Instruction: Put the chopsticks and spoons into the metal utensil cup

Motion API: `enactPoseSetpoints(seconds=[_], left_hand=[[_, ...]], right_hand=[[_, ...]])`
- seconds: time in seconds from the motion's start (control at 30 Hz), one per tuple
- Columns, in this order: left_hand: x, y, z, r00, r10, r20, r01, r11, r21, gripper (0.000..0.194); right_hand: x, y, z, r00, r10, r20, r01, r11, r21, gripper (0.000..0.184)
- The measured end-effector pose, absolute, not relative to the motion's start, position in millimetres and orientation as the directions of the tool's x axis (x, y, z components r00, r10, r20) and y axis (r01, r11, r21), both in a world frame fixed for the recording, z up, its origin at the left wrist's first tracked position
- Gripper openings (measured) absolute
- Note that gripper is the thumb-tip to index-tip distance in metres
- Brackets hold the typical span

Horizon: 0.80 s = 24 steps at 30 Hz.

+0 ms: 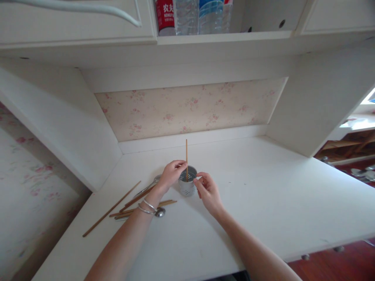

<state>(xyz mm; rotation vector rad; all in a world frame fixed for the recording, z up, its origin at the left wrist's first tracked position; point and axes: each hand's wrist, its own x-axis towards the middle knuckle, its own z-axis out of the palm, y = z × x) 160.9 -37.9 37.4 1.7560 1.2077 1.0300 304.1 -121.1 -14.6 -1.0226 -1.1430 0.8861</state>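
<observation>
A small perforated metal cup [187,186] stands on the white desk [263,203]. My left hand [171,174] pinches a wooden chopstick [186,154] that stands upright with its lower end inside the cup. My right hand [207,190] touches the cup's right rim, fingers curled around it. Several more wooden chopsticks [129,205] lie loose on the desk to the left, under my left wrist. Metal spoons [159,212] lie among them. Two bracelets sit on my left wrist.
The desk sits in a white alcove with floral wallpaper [187,109] at the back and side panels left and right. A shelf above holds bottles [193,15]. Wooden floor shows at the lower right, and a low shelf stands at the far right.
</observation>
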Motion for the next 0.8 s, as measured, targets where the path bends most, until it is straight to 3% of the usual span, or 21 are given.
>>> enactPoseSetpoints(seconds=[0.47,0.8], left_hand=[[174,-29,52,0.266,0.953,0.148,0.334,-0.235,0.913,0.032],[168,-35,49,0.210,0.955,0.209,0.324,-0.270,0.907,0.033]], right_hand=[[302,-123,-10,0.168,0.952,0.258,-0.091,0.275,-0.957,0.026],[302,-124,-10,0.171,0.954,0.247,-0.074,0.262,-0.962,0.027]])
